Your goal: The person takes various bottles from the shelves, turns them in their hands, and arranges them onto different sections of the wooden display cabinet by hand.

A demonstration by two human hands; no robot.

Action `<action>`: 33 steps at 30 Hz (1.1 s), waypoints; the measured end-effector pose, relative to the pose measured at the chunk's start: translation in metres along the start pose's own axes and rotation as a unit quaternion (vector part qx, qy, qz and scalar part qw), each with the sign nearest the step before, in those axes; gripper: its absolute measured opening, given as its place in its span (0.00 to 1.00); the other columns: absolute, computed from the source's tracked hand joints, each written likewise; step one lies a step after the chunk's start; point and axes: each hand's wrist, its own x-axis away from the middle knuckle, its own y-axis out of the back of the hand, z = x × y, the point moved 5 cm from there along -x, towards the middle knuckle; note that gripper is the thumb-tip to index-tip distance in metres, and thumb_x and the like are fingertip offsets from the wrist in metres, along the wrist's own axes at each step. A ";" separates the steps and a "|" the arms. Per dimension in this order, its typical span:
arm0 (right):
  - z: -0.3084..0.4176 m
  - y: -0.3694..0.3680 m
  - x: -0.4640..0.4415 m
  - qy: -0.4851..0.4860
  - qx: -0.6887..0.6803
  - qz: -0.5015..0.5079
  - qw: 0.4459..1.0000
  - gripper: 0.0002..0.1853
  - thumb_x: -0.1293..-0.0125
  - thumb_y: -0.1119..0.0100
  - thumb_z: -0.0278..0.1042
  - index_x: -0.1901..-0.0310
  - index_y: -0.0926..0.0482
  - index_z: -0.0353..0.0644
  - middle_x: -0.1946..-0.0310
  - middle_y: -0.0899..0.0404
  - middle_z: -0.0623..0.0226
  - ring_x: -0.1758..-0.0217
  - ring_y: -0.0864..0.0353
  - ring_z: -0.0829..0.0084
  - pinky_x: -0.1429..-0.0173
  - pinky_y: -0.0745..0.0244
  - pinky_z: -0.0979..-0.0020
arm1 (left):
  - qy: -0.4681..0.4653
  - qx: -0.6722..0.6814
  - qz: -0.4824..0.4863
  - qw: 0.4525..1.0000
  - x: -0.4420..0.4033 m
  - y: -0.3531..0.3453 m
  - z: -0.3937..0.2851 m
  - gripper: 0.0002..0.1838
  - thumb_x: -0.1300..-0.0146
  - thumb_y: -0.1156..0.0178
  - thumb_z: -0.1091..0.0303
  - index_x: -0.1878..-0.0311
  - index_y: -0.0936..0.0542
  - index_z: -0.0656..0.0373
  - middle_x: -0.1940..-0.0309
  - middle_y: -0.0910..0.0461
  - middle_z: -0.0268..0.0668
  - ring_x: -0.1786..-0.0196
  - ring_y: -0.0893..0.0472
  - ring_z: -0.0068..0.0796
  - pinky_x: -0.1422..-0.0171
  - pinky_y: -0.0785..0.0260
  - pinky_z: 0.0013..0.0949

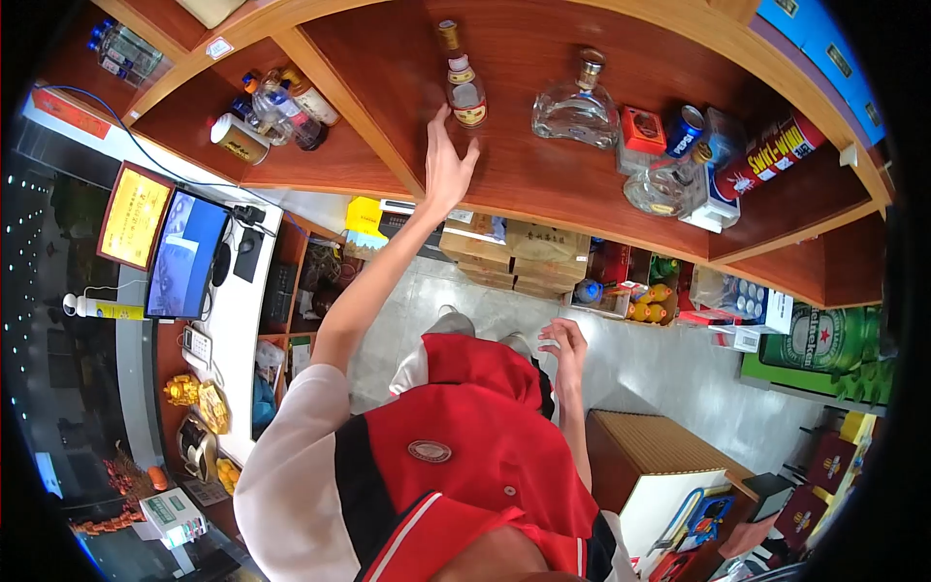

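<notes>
My left hand [449,167] is raised to the wooden shelf [524,175], its fingers apart just below a small clear bottle [468,95] with a gold cap and a red and white label. The fingertips are at the bottle's base; whether they touch it I cannot tell. Lower down, my right hand [566,347] hangs beside my body with bent fingers, apart from one another and holding nothing. To the right of the small bottle stands a wide clear glass bottle [574,114] with a silver stopper.
Further right on the shelf are a red box [642,130], a blue Pepsi can [685,131] and a spray can [771,157]. Plastic bottles [283,109] stand in the left compartment. Cardboard boxes [514,254] are below. A monitor [184,254] stands at the left.
</notes>
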 end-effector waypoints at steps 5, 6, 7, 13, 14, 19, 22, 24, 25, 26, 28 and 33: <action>0.016 -0.039 -0.025 0.013 0.044 0.074 0.996 0.11 0.22 0.43 0.32 0.45 0.20 0.37 0.56 0.14 0.58 0.55 0.12 0.67 0.56 0.14 0.65 | 0.027 -0.026 -0.020 0.999 -0.055 -0.008 0.011 0.43 0.35 0.32 0.72 0.22 0.42 0.73 0.24 0.38 0.61 0.22 0.34 0.60 0.17 0.40 0.48; 0.018 -0.045 -0.025 0.019 0.045 0.073 0.996 0.11 0.22 0.43 0.32 0.45 0.20 0.37 0.56 0.14 0.58 0.55 0.12 0.67 0.56 0.14 0.65 | 0.023 -0.023 -0.023 0.999 -0.069 -0.013 0.020 0.43 0.35 0.32 0.72 0.22 0.42 0.73 0.24 0.38 0.61 0.22 0.34 0.60 0.17 0.40 0.48; 0.019 -0.050 -0.025 0.017 0.043 0.075 0.996 0.11 0.22 0.43 0.32 0.45 0.20 0.37 0.56 0.14 0.57 0.55 0.12 0.67 0.56 0.14 0.65 | 0.000 -0.042 -0.048 0.998 -0.082 -0.021 0.033 0.44 0.36 0.32 0.73 0.21 0.43 0.73 0.25 0.37 0.62 0.23 0.33 0.61 0.18 0.38 0.49; 0.009 -0.044 -0.009 0.031 0.006 0.028 0.999 0.11 0.22 0.43 0.32 0.45 0.20 0.37 0.56 0.14 0.57 0.55 0.12 0.67 0.55 0.14 0.65 | 0.029 0.018 -0.035 0.999 -0.122 -0.046 0.053 0.47 0.39 0.31 0.74 0.21 0.44 0.77 0.29 0.32 0.62 0.29 0.27 0.61 0.25 0.31 0.48; 0.000 -0.040 -0.006 0.031 -0.010 0.018 0.999 0.11 0.22 0.43 0.32 0.45 0.20 0.37 0.56 0.14 0.58 0.55 0.12 0.67 0.55 0.14 0.65 | 0.020 0.026 -0.055 0.998 -0.117 -0.042 0.042 0.47 0.37 0.31 0.74 0.20 0.45 0.76 0.27 0.35 0.63 0.27 0.29 0.62 0.23 0.34 0.49; -0.013 -0.036 0.003 0.021 -0.029 0.000 0.999 0.13 0.25 0.42 0.33 0.45 0.19 0.37 0.57 0.14 0.58 0.56 0.12 0.68 0.56 0.15 0.66 | -0.066 0.010 -0.052 0.996 -0.032 -0.011 -0.013 0.40 0.34 0.33 0.74 0.22 0.40 0.71 0.28 0.34 0.60 0.27 0.30 0.61 0.20 0.39 0.48; -0.021 -0.050 -0.008 -0.021 -0.018 0.027 0.999 0.11 0.24 0.42 0.33 0.46 0.19 0.38 0.57 0.13 0.60 0.57 0.13 0.70 0.56 0.15 0.68 | -0.038 0.068 -0.009 0.997 0.041 0.036 -0.028 0.26 0.31 0.34 0.73 0.32 0.26 0.68 0.36 0.23 0.53 0.30 0.23 0.50 0.23 0.34 0.45; -0.026 -0.071 -0.022 -0.043 -0.007 0.070 0.997 0.11 0.23 0.41 0.33 0.46 0.19 0.38 0.57 0.14 0.61 0.57 0.13 0.70 0.57 0.15 0.68 | -0.048 0.016 -0.040 0.998 0.082 0.089 -0.033 0.16 0.31 0.34 0.73 0.43 0.21 0.64 0.45 0.20 0.51 0.39 0.20 0.50 0.30 0.30 0.44; -0.026 -0.082 -0.026 -0.046 0.015 0.089 0.995 0.11 0.23 0.41 0.33 0.46 0.19 0.39 0.58 0.14 0.61 0.57 0.13 0.70 0.57 0.15 0.68 | -0.032 -0.007 -0.079 0.996 0.091 0.116 -0.019 0.14 0.31 0.34 0.73 0.45 0.20 0.64 0.47 0.20 0.50 0.42 0.20 0.49 0.32 0.29 0.44; -0.025 -0.093 -0.028 -0.046 0.039 0.103 0.993 0.10 0.22 0.40 0.33 0.46 0.19 0.39 0.58 0.14 0.61 0.57 0.13 0.70 0.58 0.15 0.68 | -0.017 -0.023 -0.116 0.993 0.101 0.143 -0.002 0.12 0.31 0.33 0.73 0.48 0.20 0.64 0.49 0.20 0.48 0.45 0.19 0.48 0.35 0.28 0.43; -0.024 -0.117 -0.036 -0.045 0.062 0.139 0.987 0.10 0.21 0.39 0.34 0.46 0.19 0.39 0.58 0.13 0.61 0.57 0.13 0.70 0.58 0.16 0.69 | 0.091 -0.032 -0.158 0.983 0.096 0.189 0.056 0.12 0.31 0.33 0.71 0.48 0.21 0.64 0.53 0.20 0.46 0.48 0.20 0.45 0.38 0.27 0.44; -0.014 -0.195 -0.042 -0.033 0.107 0.205 0.972 0.12 0.22 0.41 0.35 0.45 0.20 0.38 0.57 0.15 0.58 0.55 0.13 0.68 0.56 0.16 0.67 | 0.109 -0.119 -0.243 0.956 0.016 0.270 0.199 0.29 0.35 0.26 0.62 0.37 0.25 0.65 0.47 0.22 0.47 0.44 0.21 0.44 0.36 0.28 0.44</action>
